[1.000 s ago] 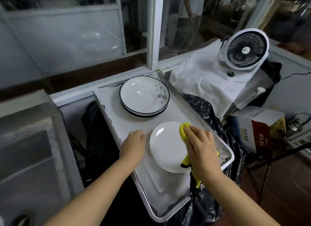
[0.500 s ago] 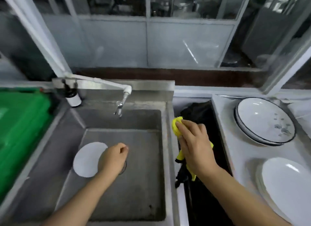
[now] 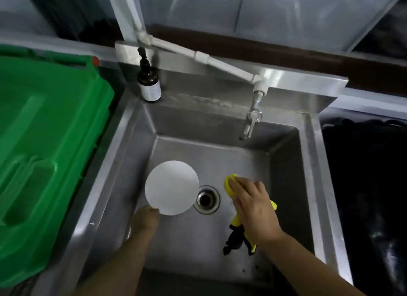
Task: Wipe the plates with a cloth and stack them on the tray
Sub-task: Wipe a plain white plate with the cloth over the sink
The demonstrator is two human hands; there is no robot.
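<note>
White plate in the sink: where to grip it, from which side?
Take the plate at its near-left rim, where the left hand already meets it. It appears to lie flat on the sink floor, so probably hook fingers under that edge. The right hand holds the cloth.

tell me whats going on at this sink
A person is leaning over a steel sink. The left hand is at the near edge of a white plate lying in the basin beside the drain; whether the fingers grip it is unclear. The right hand holds a yellow cloth over the basin. The plate is not yet on any tray, and no tray is in view.
</note>
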